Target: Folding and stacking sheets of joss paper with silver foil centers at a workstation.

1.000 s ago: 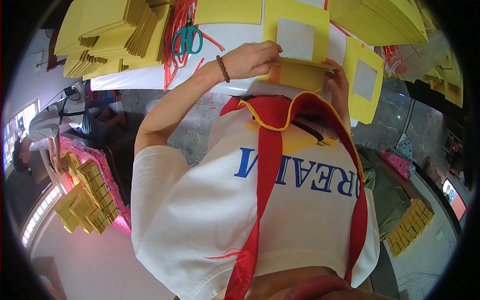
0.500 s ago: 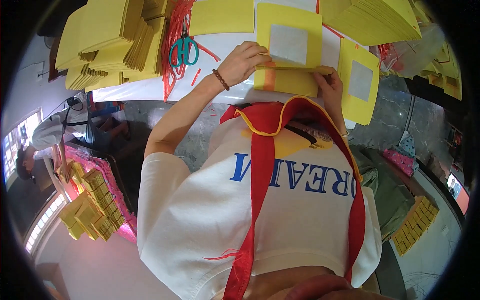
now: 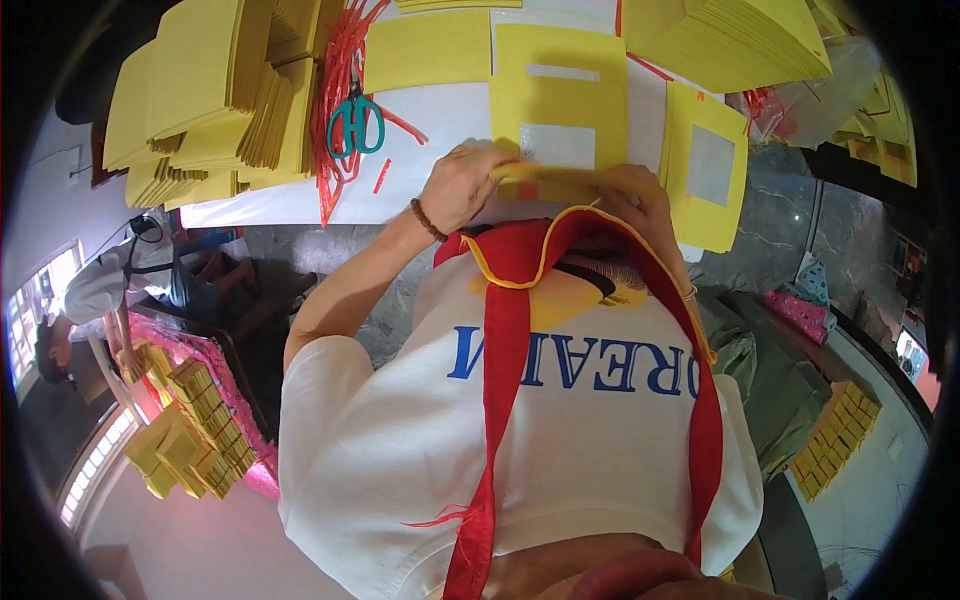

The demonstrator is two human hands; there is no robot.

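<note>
A yellow paper sheet with a white patch lies over another yellow sheet, whose own white patch shows only as a narrow strip. My left hand, with a brown bead bracelet on the wrist, grips the near left end of the upper sheet. At its near right end my right hand is closed on it too. Between the hands the near edge stands up in a bend; the part under it is mostly hidden. Teal-handled scissors lie left of my left hand.
Stacks of yellow paper stand at the left, and another stack at the far right. Red plastic strips lie by the scissors. Right of my right hand rests a patched yellow sheet. Another person sits at far left.
Both hands have drawn the upper yellow sheet toward my body. Its bent edge now lies closer to me, and a strip of the lower sheet's white patch has come into sight.
</note>
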